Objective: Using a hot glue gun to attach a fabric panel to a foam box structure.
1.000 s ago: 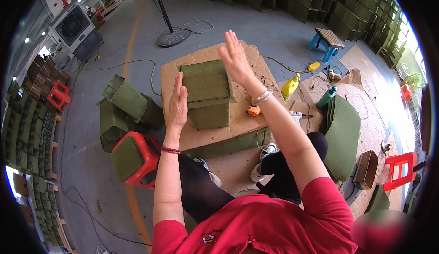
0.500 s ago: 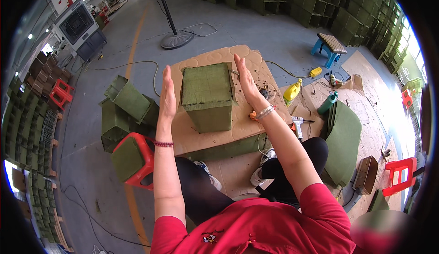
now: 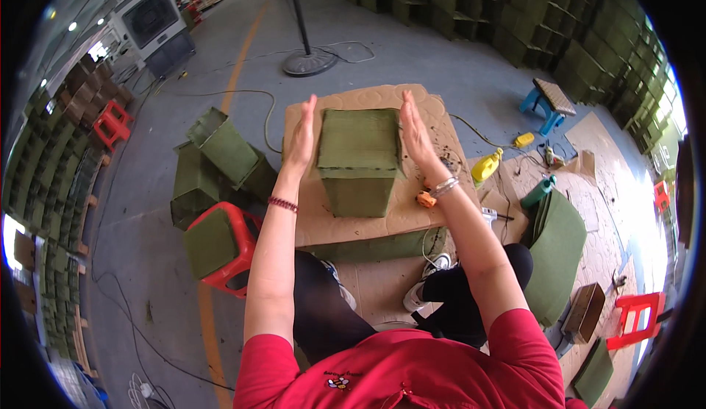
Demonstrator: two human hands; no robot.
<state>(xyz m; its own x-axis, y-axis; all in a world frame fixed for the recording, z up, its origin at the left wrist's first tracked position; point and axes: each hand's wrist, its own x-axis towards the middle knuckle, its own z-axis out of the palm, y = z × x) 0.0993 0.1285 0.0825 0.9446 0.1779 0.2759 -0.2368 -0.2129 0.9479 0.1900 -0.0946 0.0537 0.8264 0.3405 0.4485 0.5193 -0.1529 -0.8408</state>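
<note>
A green fabric-like box (image 3: 359,144) stands on a cardboard-covered low table (image 3: 309,218), its flat square side up and its walls narrowing downward. My left hand (image 3: 301,135) is held upright just left of the box, fingers straight and palm facing it. On the other side, my right hand (image 3: 418,131) is close to the box's right edge, also flat with fingers stretched out; whether it touches the edge I cannot tell. Neither hand holds anything. An orange object (image 3: 426,199) lies by my right wrist, and dark scraps are scattered near it on the cardboard.
Several green boxes (image 3: 224,144) lie on the floor at left, behind a red stool (image 3: 250,251) with a green panel on it. At right are a yellow bottle (image 3: 486,166), a green bottle (image 3: 539,190) and stacked green sheets (image 3: 559,254). A fan base (image 3: 309,63) stands beyond the table.
Both hands have come closer together, nearing the sides of the box. The whole view has shifted, so the scene sits further right. The box still stands on the table.
</note>
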